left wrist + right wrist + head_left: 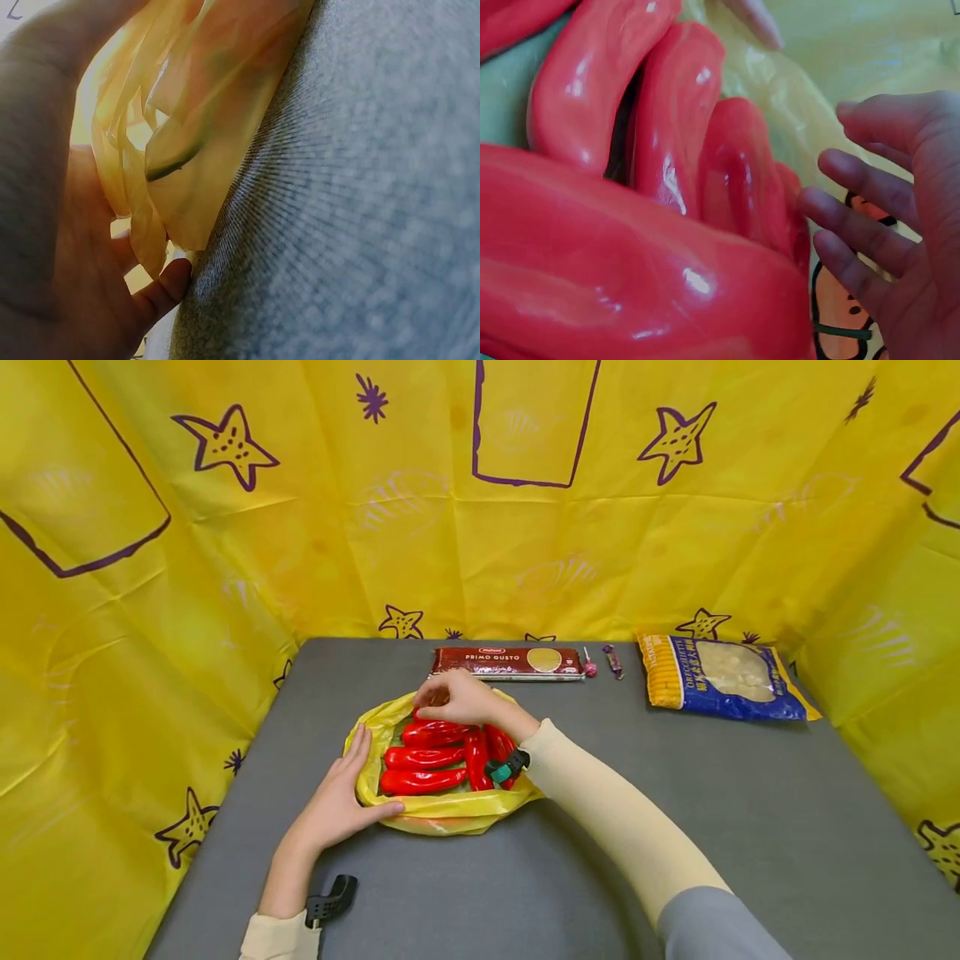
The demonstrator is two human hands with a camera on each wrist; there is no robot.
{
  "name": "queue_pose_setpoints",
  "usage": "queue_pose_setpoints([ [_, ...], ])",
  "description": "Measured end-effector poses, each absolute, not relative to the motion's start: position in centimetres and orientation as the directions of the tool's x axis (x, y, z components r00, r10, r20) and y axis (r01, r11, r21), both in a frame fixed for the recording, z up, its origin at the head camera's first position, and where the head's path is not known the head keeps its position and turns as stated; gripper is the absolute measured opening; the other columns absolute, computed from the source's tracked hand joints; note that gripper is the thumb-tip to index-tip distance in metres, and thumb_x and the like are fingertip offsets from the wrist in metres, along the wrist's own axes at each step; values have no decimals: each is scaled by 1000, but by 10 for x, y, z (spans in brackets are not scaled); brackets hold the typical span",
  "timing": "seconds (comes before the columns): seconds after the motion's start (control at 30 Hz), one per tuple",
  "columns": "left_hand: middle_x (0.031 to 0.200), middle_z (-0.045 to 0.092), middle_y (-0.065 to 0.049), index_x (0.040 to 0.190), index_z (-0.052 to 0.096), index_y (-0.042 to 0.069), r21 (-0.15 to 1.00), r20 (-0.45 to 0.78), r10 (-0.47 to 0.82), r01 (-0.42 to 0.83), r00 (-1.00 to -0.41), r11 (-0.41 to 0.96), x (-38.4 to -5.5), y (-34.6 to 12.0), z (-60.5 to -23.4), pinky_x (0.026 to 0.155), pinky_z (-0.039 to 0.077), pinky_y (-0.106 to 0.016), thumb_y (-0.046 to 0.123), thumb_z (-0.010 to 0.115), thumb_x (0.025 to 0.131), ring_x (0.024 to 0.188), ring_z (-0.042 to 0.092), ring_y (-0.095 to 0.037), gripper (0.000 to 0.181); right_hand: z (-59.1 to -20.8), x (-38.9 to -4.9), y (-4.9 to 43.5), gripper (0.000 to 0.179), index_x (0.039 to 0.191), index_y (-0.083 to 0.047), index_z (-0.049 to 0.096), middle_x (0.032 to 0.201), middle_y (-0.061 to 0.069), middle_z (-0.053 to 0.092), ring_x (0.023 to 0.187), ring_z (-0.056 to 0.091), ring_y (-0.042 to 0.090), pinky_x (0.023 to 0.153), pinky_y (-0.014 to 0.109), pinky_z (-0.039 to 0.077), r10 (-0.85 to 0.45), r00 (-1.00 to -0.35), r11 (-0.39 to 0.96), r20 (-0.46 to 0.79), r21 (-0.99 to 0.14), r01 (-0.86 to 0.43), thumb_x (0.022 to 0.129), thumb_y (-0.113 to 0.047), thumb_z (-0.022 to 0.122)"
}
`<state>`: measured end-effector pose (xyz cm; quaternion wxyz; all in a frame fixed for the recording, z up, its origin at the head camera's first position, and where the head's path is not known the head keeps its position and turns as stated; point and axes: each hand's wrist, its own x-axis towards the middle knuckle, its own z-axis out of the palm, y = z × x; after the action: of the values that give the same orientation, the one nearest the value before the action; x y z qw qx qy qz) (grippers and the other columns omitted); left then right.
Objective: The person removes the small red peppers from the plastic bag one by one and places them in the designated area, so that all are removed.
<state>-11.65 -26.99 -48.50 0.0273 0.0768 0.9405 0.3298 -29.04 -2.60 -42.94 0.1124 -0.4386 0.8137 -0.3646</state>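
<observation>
Several shiny red chili peppers (423, 781) lie inside a yellow plastic bag (450, 823) whose mouth is spread wide on the grey table. Along the bag's left side rests my left hand (333, 806), thumb and fingers spread against the plastic. The left wrist view shows that hand beside the thin bag (217, 135), with a green stem (176, 161) showing through. My right hand (472, 703) hovers over the far part of the bag. In the right wrist view its fingers bend loosely near the peppers (645, 262), with nothing between them.
Behind the bag lies a brown Primo Gusto pasta pack (510, 664). Right of it are a pink lollipop (590, 668) and a small purple wrapped candy (613, 662). A blue and yellow orecchiette bag (727, 678) lies at the back right. Yellow patterned cloth (450, 552) surrounds the table.
</observation>
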Motion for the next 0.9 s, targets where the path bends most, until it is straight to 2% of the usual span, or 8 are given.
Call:
queue_pose_setpoints([
  [0.13,179,6,-11,172,7,13,621,-3,166,129,-986,774,-116,-269,-484,113,32,-76,64,82,82,153,24,-54,128,-436,-297,-30,18,113,-10,81,106,0,79,93,70,10,89,22,55,-806,-578,356,126,-677,-644,97,-18,78],
  [0.37,180,6,-11,172,8,15,616,-9,164,124,-986,778,-115,-268,-483,112,34,-76,65,82,82,152,25,-54,127,-443,-305,-35,22,117,-10,80,113,2,78,102,70,15,93,25,54,-804,-586,396,106,-639,-659,96,-17,79],
  [0.5,180,6,-11,172,8,14,618,-9,173,131,-985,775,-116,-268,-483,114,30,-76,64,82,83,153,23,-54,126,-445,-312,-34,21,116,-11,80,114,3,77,103,69,16,94,27,54,-821,-564,414,88,-589,-694,96,-17,80],
  [0.9,179,8,-10,172,12,11,614,-16,173,126,-985,779,-115,-270,-487,113,33,-76,64,81,84,152,26,-53,123,-444,-323,-38,31,127,-14,77,123,4,75,114,67,19,101,30,52,-844,-534,465,-46,-558,-688,97,-23,77],
])
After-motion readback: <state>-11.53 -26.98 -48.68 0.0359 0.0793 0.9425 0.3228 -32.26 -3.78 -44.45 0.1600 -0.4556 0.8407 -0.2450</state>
